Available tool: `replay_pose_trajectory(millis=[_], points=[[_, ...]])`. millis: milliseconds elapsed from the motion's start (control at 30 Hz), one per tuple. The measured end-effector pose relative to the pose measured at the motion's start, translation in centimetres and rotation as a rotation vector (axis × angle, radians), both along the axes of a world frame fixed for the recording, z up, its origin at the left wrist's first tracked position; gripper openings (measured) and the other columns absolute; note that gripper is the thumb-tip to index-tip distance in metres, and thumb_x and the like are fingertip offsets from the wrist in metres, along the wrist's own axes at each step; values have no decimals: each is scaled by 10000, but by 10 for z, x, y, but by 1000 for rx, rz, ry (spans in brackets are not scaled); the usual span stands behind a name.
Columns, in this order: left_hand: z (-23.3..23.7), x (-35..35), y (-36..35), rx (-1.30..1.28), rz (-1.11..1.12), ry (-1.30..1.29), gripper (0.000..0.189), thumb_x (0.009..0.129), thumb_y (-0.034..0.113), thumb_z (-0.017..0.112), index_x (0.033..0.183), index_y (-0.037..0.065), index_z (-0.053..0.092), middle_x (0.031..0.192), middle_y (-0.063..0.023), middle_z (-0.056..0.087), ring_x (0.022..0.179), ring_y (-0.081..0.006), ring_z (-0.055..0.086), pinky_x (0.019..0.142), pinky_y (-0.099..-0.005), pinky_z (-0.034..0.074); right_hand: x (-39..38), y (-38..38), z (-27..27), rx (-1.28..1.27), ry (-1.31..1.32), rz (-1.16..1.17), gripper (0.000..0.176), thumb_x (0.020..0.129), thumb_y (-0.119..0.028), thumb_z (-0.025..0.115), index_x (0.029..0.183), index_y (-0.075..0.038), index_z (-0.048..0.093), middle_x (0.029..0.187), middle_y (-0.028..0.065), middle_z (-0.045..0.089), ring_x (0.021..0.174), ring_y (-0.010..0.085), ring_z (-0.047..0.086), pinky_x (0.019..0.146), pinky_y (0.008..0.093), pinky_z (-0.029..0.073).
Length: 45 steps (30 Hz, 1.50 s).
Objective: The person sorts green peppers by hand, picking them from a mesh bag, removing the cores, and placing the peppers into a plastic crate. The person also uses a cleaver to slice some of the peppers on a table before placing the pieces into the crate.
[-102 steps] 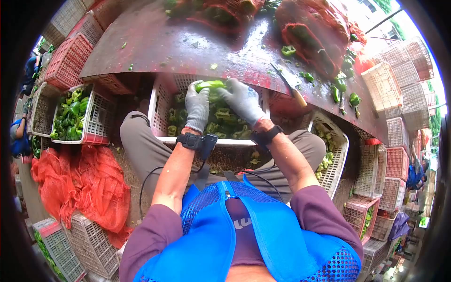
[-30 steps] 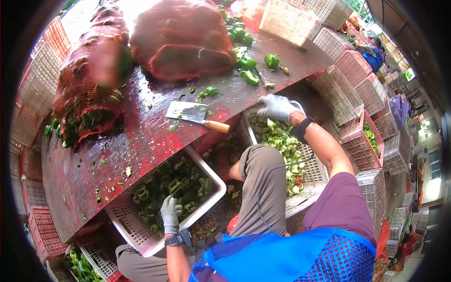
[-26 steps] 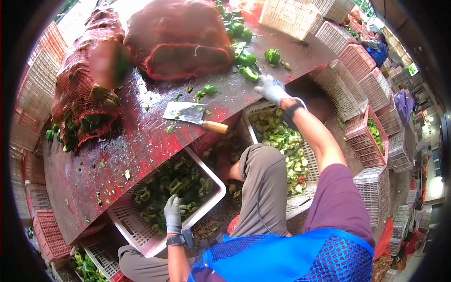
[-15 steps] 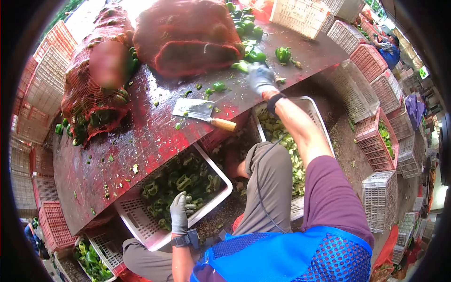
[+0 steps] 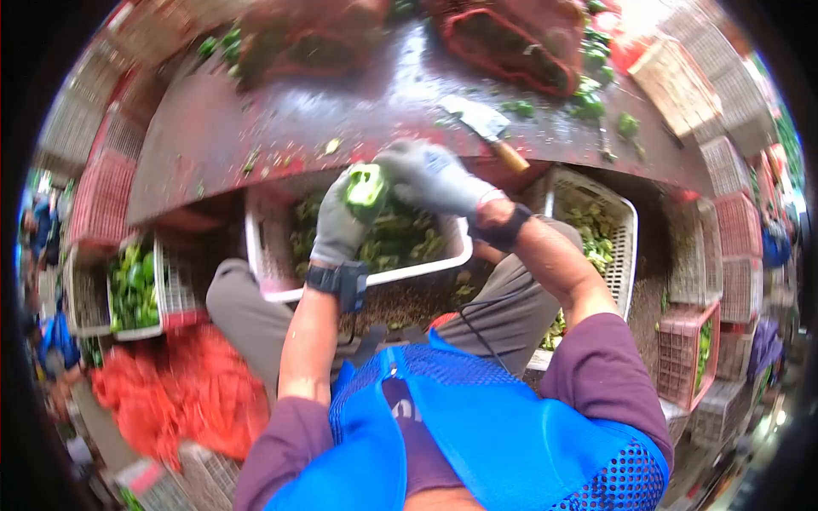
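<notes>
My left hand [image 5: 337, 223], in a grey glove, is closed around a green pepper [image 5: 365, 185] whose pale, hollow cut side faces up. Right beside it, my gloved right hand [image 5: 436, 180] has its fingers curled in at the pepper's edge; blur hides what they grip. Below both hands is a white crate [image 5: 464, 254] of dark green pepper pieces [image 5: 400, 247]. A cleaver [image 5: 481, 119] with a wooden handle lies on the stained tabletop [image 5: 230, 136], beyond my right hand.
Red mesh sacks [image 5: 520, 51] of peppers and a tilted crate [image 5: 677, 85] stand on the table. To the right is a crate [image 5: 629, 247] of pale scraps. Leftward are a crate of green peppers [image 5: 135, 285] and a heap of red netting [image 5: 187, 387]. Stacked crates line both sides.
My right hand has come back from the table's far right to meet my left, which has risen over the crate. The cut pepper is now in my left hand. The view has swung left.
</notes>
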<state>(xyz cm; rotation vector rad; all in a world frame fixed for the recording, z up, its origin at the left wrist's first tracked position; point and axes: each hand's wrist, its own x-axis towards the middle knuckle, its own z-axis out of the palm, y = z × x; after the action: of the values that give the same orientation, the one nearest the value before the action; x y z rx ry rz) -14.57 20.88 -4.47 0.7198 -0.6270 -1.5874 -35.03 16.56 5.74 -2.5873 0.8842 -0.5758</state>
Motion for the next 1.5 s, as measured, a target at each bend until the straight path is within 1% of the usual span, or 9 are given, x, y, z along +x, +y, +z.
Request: replay_pose_trajectory(millis=[33,167,233,333,500,733,1100,1333,1500], points=[[7,3,1,147,-45,382,297,1033,106,462,1303,5,533,1230,-120,609,1106,-213,612,945,-345,537,1,0,-3,-26,-33,-37,461,797,-223,689,1238,-130,595,1113,157,617,1037,377,621,876,477,507],[19,-10,21,-130,219,-368,289,1038,122,449,1283,-1,541,1213,-101,600,1094,-175,592,931,-298,513,27,36,14,-64,200,-59,551,779,-311,733,1278,-152,560,1108,172,610,1034,363,619,882,473,498],[19,-22,26,-372,373,-949,308,1047,168,424,1277,3,545,1211,-96,595,1097,-169,582,929,-283,497,37,29,-22,-281,144,-60,303,744,-236,700,1020,-119,652,927,139,648,861,316,664,720,439,532],[16,-26,28,-45,197,-74,317,1028,229,418,1218,47,595,1165,-57,626,1081,-152,588,955,-329,477,37,38,-26,-393,72,-50,177,747,-188,666,896,-101,625,796,109,647,754,305,665,641,435,531],[-11,-4,22,187,-208,455,317,1022,346,491,1103,79,643,1078,-54,679,1018,-184,650,933,-354,521,32,53,-40,-442,46,12,169,807,-195,617,936,-88,599,786,89,639,737,277,660,594,416,522],[-19,-30,23,280,232,109,334,983,286,471,1181,53,606,1065,-61,649,1007,-216,626,908,-382,507,34,57,-61,-461,-97,-116,196,810,-188,613,982,-95,610,830,78,613,755,273,656,619,413,513],[-38,-29,11,46,463,-334,436,1016,274,473,1351,-6,493,1260,-100,573,1141,-206,550,1025,-353,420,47,28,-72,316,-148,-351,224,908,-235,578,1050,-87,666,991,179,685,950,372,666,810,472,525],[-73,29,7,47,387,-1094,360,969,213,551,1241,-21,580,1201,-159,628,1089,-246,592,978,-351,443,-116,8,-27,-192,55,-507,152,897,-188,560,981,-97,648,900,161,704,866,361,699,753,482,555],[-125,29,18,146,247,-1340,432,929,230,578,1274,-30,563,1243,-232,609,1169,-365,571,1025,-404,426,-241,9,1,163,544,-813,284,887,-199,556,1134,-72,619,996,217,687,959,384,675,808,481,523]])
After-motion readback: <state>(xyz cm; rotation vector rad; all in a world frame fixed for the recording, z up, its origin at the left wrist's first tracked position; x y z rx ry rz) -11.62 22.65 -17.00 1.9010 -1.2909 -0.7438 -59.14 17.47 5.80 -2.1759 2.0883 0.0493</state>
